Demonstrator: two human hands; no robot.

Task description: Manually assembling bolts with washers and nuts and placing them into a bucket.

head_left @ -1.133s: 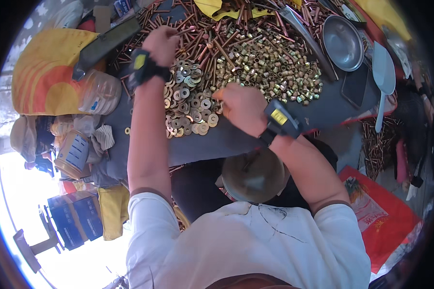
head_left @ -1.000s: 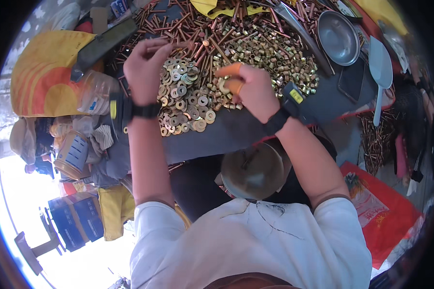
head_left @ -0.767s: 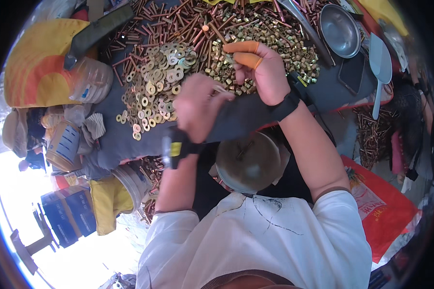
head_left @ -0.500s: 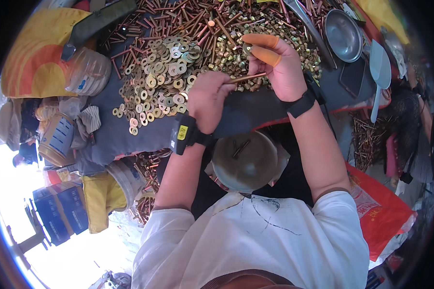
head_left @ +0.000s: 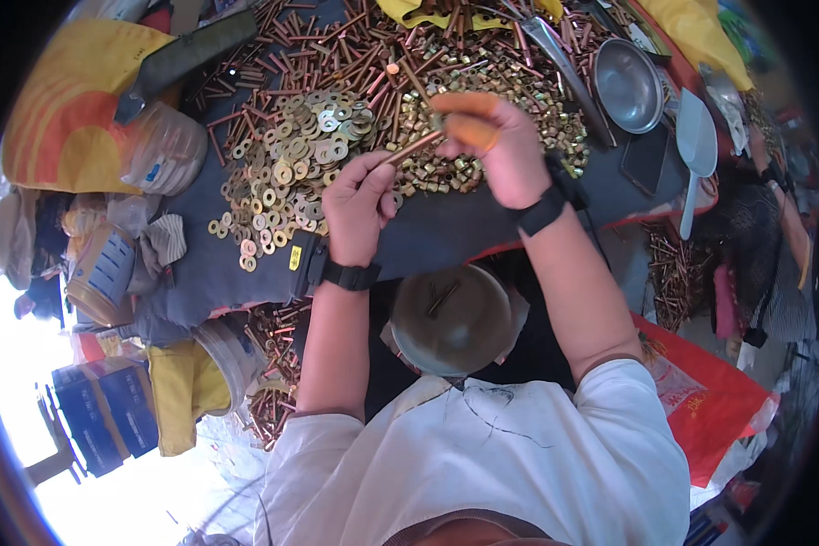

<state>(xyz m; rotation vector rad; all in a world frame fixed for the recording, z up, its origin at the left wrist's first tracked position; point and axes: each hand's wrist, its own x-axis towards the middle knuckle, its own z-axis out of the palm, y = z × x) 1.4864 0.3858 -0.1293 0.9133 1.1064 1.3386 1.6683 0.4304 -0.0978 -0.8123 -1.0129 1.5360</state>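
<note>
My left hand (head_left: 358,202) is closed, pinching a copper-coloured bolt (head_left: 413,149) between thumb and fingers, the shank slanting up to the right. At the bolt's upper end is my right hand (head_left: 511,156), with orange finger cots (head_left: 471,132) on two fingers. Those fingers close around the tip, and a small piece there is too covered to make out. Under the hands lie a pile of flat washers (head_left: 291,164) on the left and a heap of small brass-coloured nuts (head_left: 464,171) on the right.
A metal bowl (head_left: 408,350) with a few bolts sits at my lap. More bolts (head_left: 337,55) spread across the far table. On the right are a steel dish (head_left: 626,86), a scoop (head_left: 696,136) and a phone (head_left: 644,162). A plastic jar (head_left: 166,150) stands left.
My left hand has drawn left and down, tilting the bolt's far end upward. My right hand has moved left and down, its spread fingers closing at the bolt's tip.
</note>
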